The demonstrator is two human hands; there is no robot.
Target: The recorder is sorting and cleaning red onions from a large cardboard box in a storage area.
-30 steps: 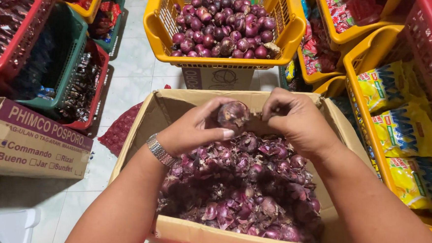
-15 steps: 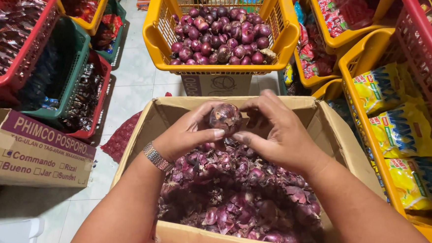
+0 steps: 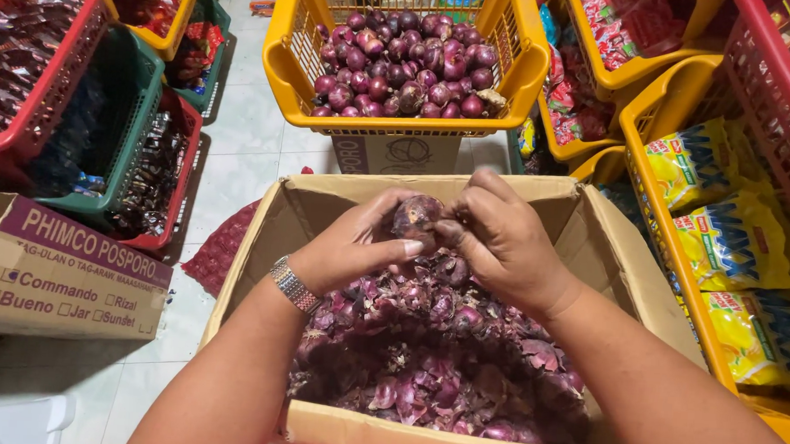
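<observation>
between both hands [image 3: 430,246], onion [image 3: 416,218] upright.

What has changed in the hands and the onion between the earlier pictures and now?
Both hands rose a little out of the cardboard box. The left hand and right hand now hold one red onion clear above the pile, fingers working at its skin. The pile of onions and skins and the yellow basket stayed as they were.

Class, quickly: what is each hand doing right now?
Left hand: fingers closed on the onion.
Right hand: fingers closed on the same onion, over the box.
</observation>
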